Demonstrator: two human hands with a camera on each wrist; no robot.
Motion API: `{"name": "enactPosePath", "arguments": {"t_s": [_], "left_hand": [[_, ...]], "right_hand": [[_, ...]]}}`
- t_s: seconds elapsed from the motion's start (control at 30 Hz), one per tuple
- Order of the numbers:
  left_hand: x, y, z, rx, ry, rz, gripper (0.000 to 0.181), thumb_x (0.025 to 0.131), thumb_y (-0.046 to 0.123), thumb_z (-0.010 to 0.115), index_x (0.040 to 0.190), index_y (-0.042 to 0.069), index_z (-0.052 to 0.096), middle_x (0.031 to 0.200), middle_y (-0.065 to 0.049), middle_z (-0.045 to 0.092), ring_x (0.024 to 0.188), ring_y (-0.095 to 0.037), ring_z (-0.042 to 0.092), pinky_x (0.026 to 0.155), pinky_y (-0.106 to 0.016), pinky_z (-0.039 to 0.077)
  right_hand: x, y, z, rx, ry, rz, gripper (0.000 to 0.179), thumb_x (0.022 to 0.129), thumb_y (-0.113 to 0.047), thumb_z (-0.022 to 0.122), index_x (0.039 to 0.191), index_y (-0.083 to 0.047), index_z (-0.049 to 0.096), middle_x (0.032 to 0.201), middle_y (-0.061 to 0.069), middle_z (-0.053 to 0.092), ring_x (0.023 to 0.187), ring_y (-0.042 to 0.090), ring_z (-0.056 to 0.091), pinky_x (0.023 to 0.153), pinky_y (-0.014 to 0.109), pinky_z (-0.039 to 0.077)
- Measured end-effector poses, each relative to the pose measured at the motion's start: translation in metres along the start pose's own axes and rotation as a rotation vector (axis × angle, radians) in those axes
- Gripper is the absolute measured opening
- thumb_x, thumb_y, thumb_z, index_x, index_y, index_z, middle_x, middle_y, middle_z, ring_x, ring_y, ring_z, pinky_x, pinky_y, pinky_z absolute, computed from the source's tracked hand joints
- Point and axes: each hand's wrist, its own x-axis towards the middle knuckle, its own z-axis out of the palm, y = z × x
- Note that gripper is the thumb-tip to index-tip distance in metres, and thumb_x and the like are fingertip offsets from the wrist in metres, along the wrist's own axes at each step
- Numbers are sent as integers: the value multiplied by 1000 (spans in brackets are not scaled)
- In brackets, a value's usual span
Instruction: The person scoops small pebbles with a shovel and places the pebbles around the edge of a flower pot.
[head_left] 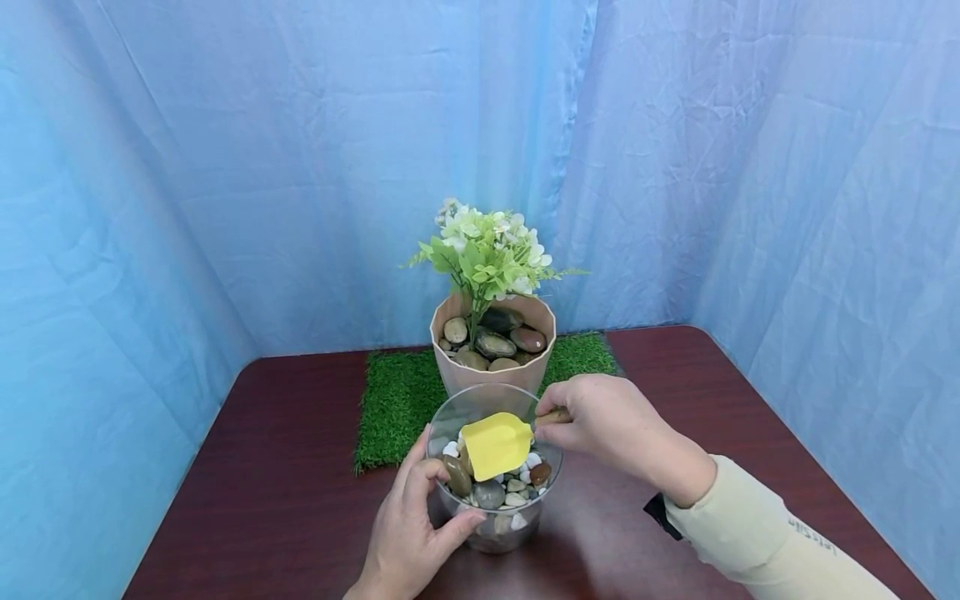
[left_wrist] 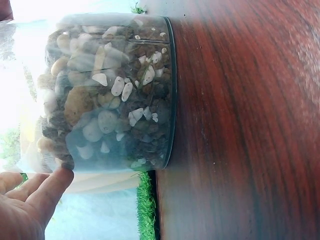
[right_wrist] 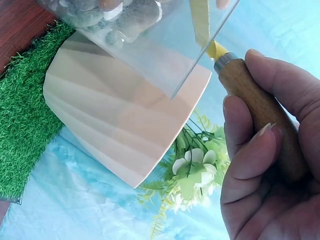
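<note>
A clear cylindrical jar (head_left: 501,543) stands on the dark red table, partly filled with white, brown and grey stones (head_left: 490,495). My left hand (head_left: 412,512) holds its left side, with the thumb at the front of the rim and fingers along the wall. In my right hand (head_left: 609,423) I grip the wooden handle (right_wrist: 262,107) of a small yellow trowel (head_left: 497,446). The trowel's blade lies inside the jar's mouth, over the stones, and its handle sticks out past the right rim.
Behind the jar, a pale pink pot (head_left: 491,379) holds larger stones and a plant with white flowers (head_left: 491,250). The pot stands on a green artificial grass mat (head_left: 397,400). Blue curtains (head_left: 337,167) surround the table (head_left: 277,467) at the back and sides.
</note>
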Motion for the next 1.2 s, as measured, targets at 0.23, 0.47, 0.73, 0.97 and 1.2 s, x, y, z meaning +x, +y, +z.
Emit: {"name": "enactPosePath", "arguments": {"t_s": [0.23, 0.47, 0.73, 0.97, 1.2], "left_hand": [[-1, -1, 1, 0, 3, 1, 55, 82, 35, 90, 116, 11, 54, 166, -17, 35, 137, -40, 56, 85, -40, 63], [-1, -1, 1, 0, 2, -1, 54, 82, 35, 90, 115, 12, 54, 166, -16, 35, 134, -39, 59, 85, -39, 63], [-1, -2, 1, -5, 1, 5, 55, 82, 33, 90, 116, 10, 55, 166, -17, 35, 134, -39, 59, 86, -39, 63], [-1, -1, 1, 3, -3, -3, 54, 82, 34, 90, 116, 11, 54, 166, -16, 35, 131, -38, 62, 85, -39, 63], [-1, -1, 0, -7, -1, 1, 54, 82, 32, 91, 116, 10, 55, 166, -16, 35, 135, -40, 58, 86, -39, 63]], "right_hand": [[1, -1, 5, -10, -3, -48, 9, 87, -24, 81, 88, -32, 78, 78, -26, 67, 63, -6, 51, 59, 22, 46], [3, -4, 9, -15, -6, -77, 14, 87, -19, 78, 86, -32, 77, 74, -27, 63, 61, -5, 48, 59, 21, 44], [5, -4, 12, -21, -7, -102, 15, 86, -18, 78, 86, -33, 76, 74, -27, 62, 61, -6, 47, 58, 20, 44], [5, -3, 14, -1, -23, -99, 15, 87, -18, 79, 86, -33, 76, 77, -27, 64, 61, -7, 48, 59, 20, 45], [6, -3, 13, 30, -55, -63, 10, 88, -22, 80, 88, -32, 78, 78, -27, 67, 63, -7, 52, 61, 22, 48]]}}
